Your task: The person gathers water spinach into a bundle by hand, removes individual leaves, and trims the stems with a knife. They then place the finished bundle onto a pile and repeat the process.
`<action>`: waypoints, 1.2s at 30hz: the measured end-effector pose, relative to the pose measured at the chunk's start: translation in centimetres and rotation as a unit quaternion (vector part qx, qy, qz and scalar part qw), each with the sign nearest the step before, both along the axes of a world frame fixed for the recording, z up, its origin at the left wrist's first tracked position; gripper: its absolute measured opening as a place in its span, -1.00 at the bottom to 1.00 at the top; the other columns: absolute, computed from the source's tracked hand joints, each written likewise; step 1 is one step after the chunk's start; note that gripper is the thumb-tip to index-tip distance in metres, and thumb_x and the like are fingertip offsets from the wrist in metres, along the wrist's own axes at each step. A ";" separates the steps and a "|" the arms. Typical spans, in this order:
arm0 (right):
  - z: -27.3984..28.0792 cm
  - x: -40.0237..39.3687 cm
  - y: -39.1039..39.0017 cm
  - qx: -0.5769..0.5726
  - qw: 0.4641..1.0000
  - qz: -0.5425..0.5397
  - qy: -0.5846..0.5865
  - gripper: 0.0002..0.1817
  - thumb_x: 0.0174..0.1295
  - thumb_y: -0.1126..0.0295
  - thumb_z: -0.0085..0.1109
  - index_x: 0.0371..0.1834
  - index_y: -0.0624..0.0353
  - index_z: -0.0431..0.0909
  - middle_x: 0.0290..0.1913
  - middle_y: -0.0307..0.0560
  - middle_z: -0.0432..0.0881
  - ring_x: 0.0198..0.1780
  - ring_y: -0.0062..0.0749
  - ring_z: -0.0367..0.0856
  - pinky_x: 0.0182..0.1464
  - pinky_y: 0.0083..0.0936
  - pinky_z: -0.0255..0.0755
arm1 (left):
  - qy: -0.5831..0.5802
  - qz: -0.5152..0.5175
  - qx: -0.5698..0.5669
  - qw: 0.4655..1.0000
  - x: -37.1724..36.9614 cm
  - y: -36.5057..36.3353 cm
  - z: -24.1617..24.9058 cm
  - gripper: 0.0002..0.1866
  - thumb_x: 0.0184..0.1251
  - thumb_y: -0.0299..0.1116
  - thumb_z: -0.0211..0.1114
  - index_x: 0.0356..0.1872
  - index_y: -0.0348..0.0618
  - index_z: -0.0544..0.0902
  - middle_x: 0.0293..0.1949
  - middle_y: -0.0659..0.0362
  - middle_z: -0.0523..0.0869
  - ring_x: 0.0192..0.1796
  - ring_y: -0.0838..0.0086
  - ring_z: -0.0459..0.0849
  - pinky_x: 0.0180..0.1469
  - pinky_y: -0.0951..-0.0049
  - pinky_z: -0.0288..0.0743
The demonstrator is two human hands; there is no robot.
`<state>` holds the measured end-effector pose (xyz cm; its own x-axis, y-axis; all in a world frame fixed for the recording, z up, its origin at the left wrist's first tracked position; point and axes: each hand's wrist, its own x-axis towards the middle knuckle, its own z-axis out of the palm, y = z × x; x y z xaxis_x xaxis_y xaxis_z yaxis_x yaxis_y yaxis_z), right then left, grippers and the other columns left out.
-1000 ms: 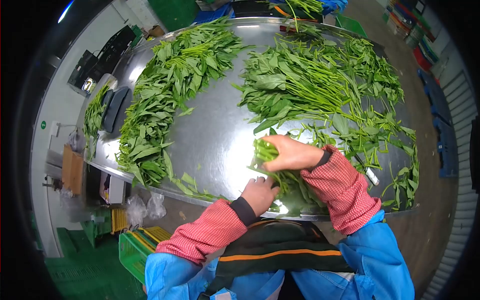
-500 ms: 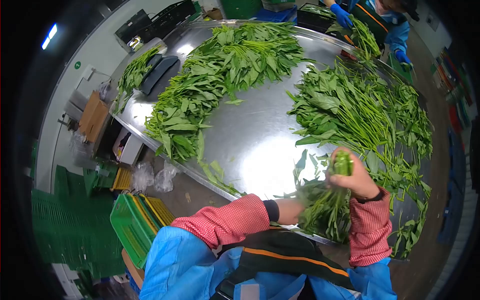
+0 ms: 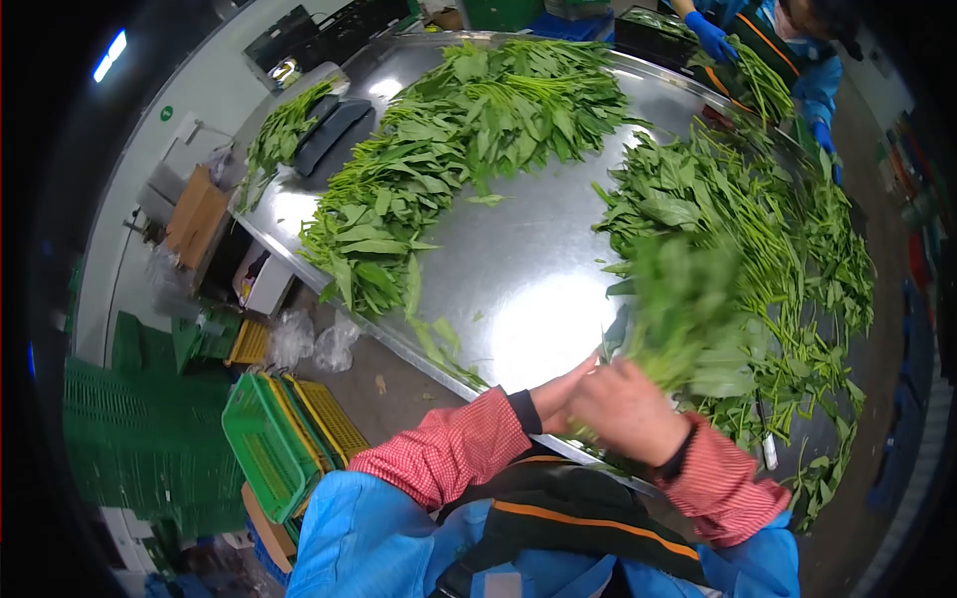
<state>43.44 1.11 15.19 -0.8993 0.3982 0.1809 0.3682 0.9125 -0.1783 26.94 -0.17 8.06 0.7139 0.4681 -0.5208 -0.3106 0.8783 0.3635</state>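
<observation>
My right hand (image 3: 630,411) is closed round the stem end of a bunch of leafy greens (image 3: 688,299), close to the table's front edge. The bunch's leaves point away from me and are blurred by motion. Against the right hand, at its left side, is my left hand (image 3: 563,394); its fingers are partly hidden, and I cannot make out whether it grips the stems. A loose pile of greens (image 3: 743,209) lies right of the hands. Farther left, a long row of greens (image 3: 399,189) curves across the metal table (image 3: 498,249).
A knife-like tool with a pale handle (image 3: 770,451) lies among stems at the right. A dark tray (image 3: 334,138) and more greens (image 3: 279,130) are at the far left. Green and yellow crates (image 3: 269,439) stand left of the table. A gloved co-worker (image 3: 713,38) holds stems at the back right.
The bunch has swung from leaves toward me to leaves pointing away. My right hand has moved down and left, beside my left hand. The knife-like tool now shows at the right.
</observation>
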 end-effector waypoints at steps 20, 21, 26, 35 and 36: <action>-10.8 4.6 -9.5 -0.722 0.265 -0.362 0.527 -0.57 0.38 0.05 -0.18 -0.07 0.21 0.45 -0.18 0.08 0.64 -0.17 -0.20 0.67 -0.09 -0.26 0.56 | -0.055 0.011 -0.039 0.998 2.2 -6.1 -4.4 -0.52 0.31 -0.31 0.12 0.23 -0.26 0.35 0.08 0.01 0.57 0.07 0.31 0.58 0.13 0.31 0.47; -11.2 5.4 -9.9 -0.739 0.188 -0.342 0.549 -0.55 0.37 0.07 -0.27 -0.02 0.21 0.45 -0.15 0.10 0.64 -0.07 -0.12 0.66 0.00 -0.26 0.53 | -0.031 0.048 -0.070 0.996 2.2 -6.1 -4.1 -0.48 0.31 -0.28 0.07 0.24 -0.32 0.32 0.10 -0.04 0.55 0.09 0.23 0.57 0.15 0.26 0.47; -10.6 6.2 -10.6 -0.733 0.149 -0.320 0.582 -0.50 0.41 -0.03 -0.26 0.06 0.19 0.37 -0.12 0.02 0.60 -0.11 -0.13 0.66 -0.02 -0.27 0.53 | -0.014 0.011 -0.063 0.998 1.7 -5.7 -4.3 -0.44 0.34 -0.27 0.11 0.33 -0.22 0.26 0.18 -0.08 0.50 0.16 0.11 0.55 0.20 0.16 0.42; -9.8 5.5 -10.2 -0.723 0.300 -0.354 0.511 -0.73 0.37 0.34 0.02 0.03 0.24 0.41 -0.41 -0.20 0.49 -0.44 -0.51 0.46 -0.41 -0.54 0.38 | 0.047 0.013 0.044 0.998 2.8 -5.4 -3.0 -0.63 0.32 -0.46 0.16 0.15 -0.23 0.44 -0.32 0.16 0.62 -0.40 0.49 0.57 -0.29 0.47 0.48; -8.5 5.9 -9.9 -0.722 0.277 -0.321 0.546 -0.73 0.38 0.32 0.00 0.04 0.24 0.41 -0.41 -0.20 0.49 -0.45 -0.50 0.45 -0.39 -0.53 0.38 | -0.004 0.056 0.016 0.998 2.3 -5.2 -1.9 -0.63 0.33 -0.45 0.13 0.15 -0.22 0.43 -0.33 0.16 0.61 -0.40 0.48 0.56 -0.26 0.44 0.48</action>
